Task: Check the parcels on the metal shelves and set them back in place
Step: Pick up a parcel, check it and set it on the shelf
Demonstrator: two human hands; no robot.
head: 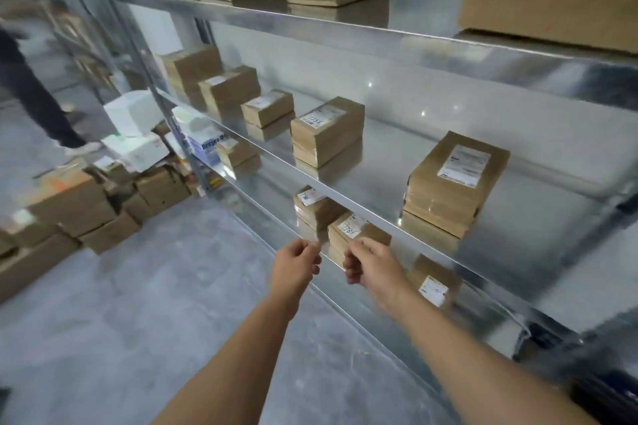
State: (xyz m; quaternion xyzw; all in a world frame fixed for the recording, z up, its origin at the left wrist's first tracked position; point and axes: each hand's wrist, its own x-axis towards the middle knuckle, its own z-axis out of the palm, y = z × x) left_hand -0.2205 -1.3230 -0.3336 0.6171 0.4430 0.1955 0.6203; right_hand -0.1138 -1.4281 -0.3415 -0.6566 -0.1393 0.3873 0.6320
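Parcel (355, 231) (labelled) — just behind right hand (371, 264)

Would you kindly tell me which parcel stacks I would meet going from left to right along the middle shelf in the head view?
tall stack by the upright → stack with a small white label → low stack → stack with a handwritten label → stack with a printed label

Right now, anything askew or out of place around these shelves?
On the shelves, no: the parcel stacks stand upright, none toppled. Off them, yes: white boxes lie tilted in a loose heap on brown cartons on the floor by the left end.
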